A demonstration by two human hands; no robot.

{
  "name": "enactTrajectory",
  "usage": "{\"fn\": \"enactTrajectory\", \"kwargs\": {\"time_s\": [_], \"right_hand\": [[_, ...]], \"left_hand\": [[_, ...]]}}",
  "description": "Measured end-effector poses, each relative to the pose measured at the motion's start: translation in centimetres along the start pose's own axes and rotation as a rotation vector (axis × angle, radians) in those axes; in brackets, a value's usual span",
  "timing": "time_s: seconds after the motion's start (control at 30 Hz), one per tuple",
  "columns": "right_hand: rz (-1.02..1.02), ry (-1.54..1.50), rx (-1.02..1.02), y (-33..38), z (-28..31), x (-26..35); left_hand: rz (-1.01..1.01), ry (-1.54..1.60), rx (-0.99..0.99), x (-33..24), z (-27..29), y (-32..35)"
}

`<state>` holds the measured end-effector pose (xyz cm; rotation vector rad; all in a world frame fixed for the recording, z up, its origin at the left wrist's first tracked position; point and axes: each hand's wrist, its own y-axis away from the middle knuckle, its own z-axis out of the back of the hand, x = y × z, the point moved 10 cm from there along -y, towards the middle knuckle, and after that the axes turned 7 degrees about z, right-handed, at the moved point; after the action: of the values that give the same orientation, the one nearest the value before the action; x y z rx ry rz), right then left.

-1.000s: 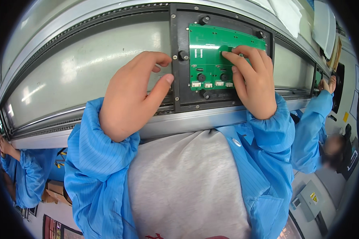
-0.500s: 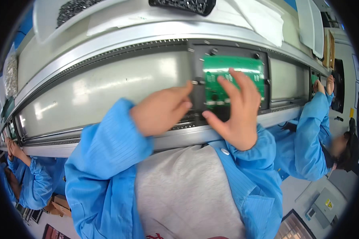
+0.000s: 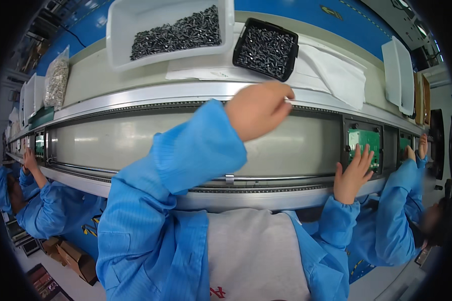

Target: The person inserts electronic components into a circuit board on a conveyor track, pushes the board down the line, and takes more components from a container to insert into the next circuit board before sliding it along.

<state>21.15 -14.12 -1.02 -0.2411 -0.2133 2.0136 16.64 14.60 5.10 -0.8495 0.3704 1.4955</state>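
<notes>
A green circuit board (image 3: 365, 142) lies in a black fixture (image 3: 346, 148) on the conveyor, far to my right. My right hand (image 3: 353, 174) rests on the fixture's near edge with its fingers spread over the board. My left hand (image 3: 258, 108) is raised over the conveyor's far rail, just below a black tray of dark screws (image 3: 266, 47). Its fingers are curled, and I see only the back of the hand, so whether it holds anything stays hidden. Both my sleeves are blue.
A white bin of screws (image 3: 123, 35) and a white sheet (image 3: 336, 72) sit on the shelf behind the grey belt (image 3: 135, 140). A co-worker's hand (image 3: 421, 145) reaches a second fixture at the right. Another person in blue (image 3: 35, 200) works at the left.
The fixture with the board has slid to the right along the belt. My left hand has left it and risen toward the black screw tray. My right hand followed the board.
</notes>
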Motion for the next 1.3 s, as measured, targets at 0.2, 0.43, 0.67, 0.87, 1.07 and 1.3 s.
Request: {"fn": "enactTrajectory", "kwargs": {"time_s": [0.2,0.43,0.67,0.87,1.07,1.3], "right_hand": [[0.221,-0.301,-0.132,-2.4,4.3,6.6],[0.641,-0.545,-0.022,-5.3,6.6,17.3],[0.936,-0.738,0.038,-4.9,5.6,24.1],[0.887,-1.171,0.079,-5.0,5.2,25.0],[0.533,-1.552,0.112,-5.7,5.2,24.0],[0.484,-1.526,0.269,-4.9,3.4,24.9]], "left_hand": [[0.372,-0.672,-0.386,11.5,16.5,-2.5],[0.789,-0.883,-0.112,20.3,17.4,-3.9],[0.652,-0.78,-0.372,17.1,20.0,-2.9],[0.525,0.255,-0.384,14.7,17.2,-0.6],[0.664,0.942,0.229,8.2,4.9,7.5],[0.805,1.075,0.41,8.8,-0.9,11.5]]}}
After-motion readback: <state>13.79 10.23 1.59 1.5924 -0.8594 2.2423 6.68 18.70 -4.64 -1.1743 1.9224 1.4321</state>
